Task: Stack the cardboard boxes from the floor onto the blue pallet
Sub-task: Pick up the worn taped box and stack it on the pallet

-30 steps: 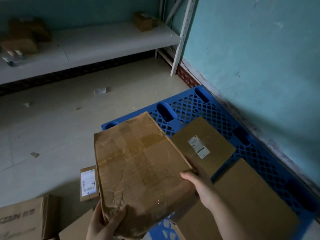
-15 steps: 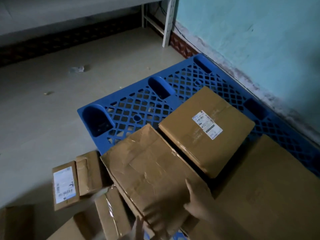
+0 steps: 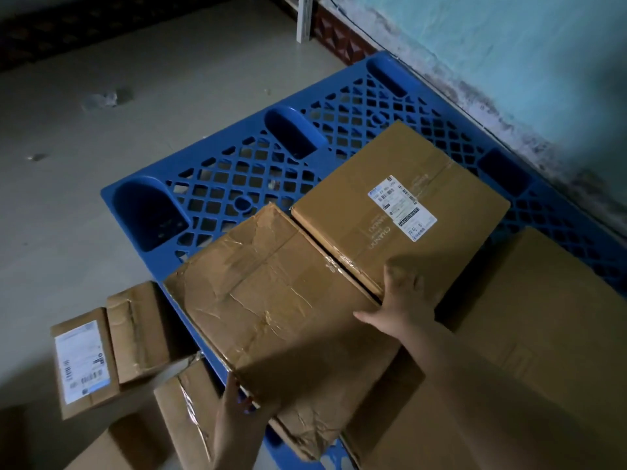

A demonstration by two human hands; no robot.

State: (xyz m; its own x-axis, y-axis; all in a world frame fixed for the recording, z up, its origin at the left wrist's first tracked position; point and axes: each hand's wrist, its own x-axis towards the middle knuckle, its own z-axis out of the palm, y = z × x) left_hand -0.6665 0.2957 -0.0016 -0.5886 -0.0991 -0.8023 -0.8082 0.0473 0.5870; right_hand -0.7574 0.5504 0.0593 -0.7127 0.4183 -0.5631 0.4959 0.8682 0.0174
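Observation:
A crumpled, taped cardboard box (image 3: 271, 300) lies on the near left part of the blue pallet (image 3: 237, 178). My left hand (image 3: 234, 401) grips its near left edge, and my right hand (image 3: 400, 303) holds its far right edge, fingers down in the gap beside a labelled box (image 3: 400, 205). That labelled box sits on the pallet just behind. A large plain box (image 3: 543, 334) lies on the pallet at the right.
On the floor left of the pallet lie a small labelled box (image 3: 84, 361), a small taped box (image 3: 142, 330) and more cartons (image 3: 183, 408) at the bottom edge. A teal wall (image 3: 509, 45) borders the pallet's far right side. Bare floor (image 3: 84, 164) spreads to the left.
The crumpled box has come down from mid-air onto the pallet beside the labelled box. Both hands stayed on it, and the view has tilted downward.

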